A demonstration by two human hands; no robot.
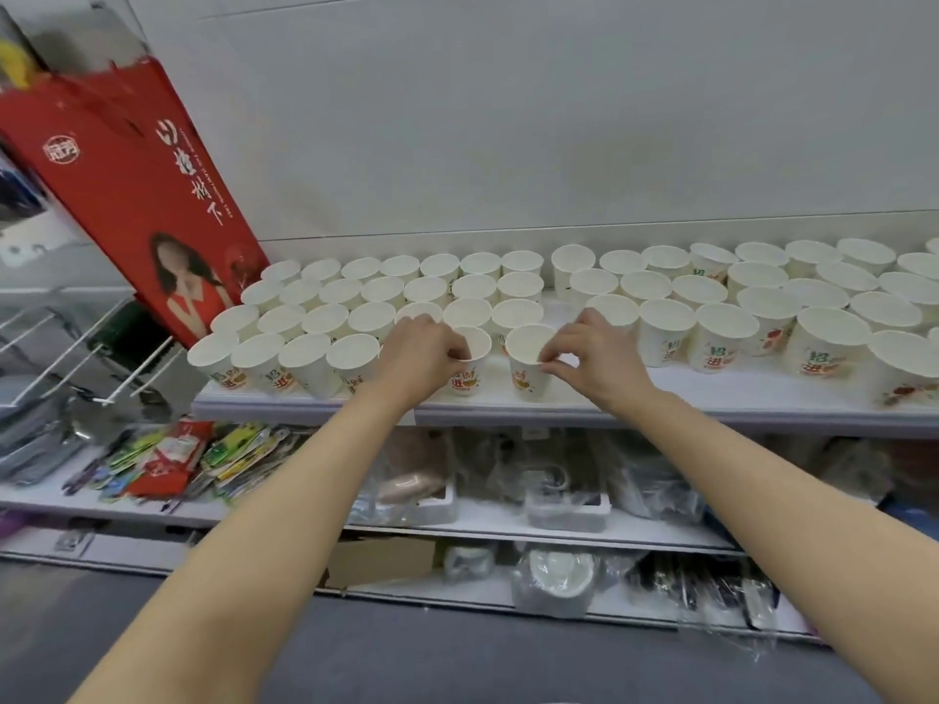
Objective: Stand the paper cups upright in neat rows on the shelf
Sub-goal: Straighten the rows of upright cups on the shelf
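Several white paper cups with red and orange print stand upright in rows on the white shelf (711,398). My left hand (419,355) pinches the rim of one cup (470,370) in the front row. Just to its right, my right hand (597,355) grips the rim of another front-row cup (528,370). Both cups stand upright on the shelf near its front edge. The left block of rows (355,297) looks tight; the right group (762,302) is looser and less even.
A tall red printed box (137,195) leans at the shelf's left end, touching the cups. Wire racks (76,353) are further left. Lower shelves hold packets (178,459) and plastic-wrapped goods (559,495). A white back panel rises behind the cups.
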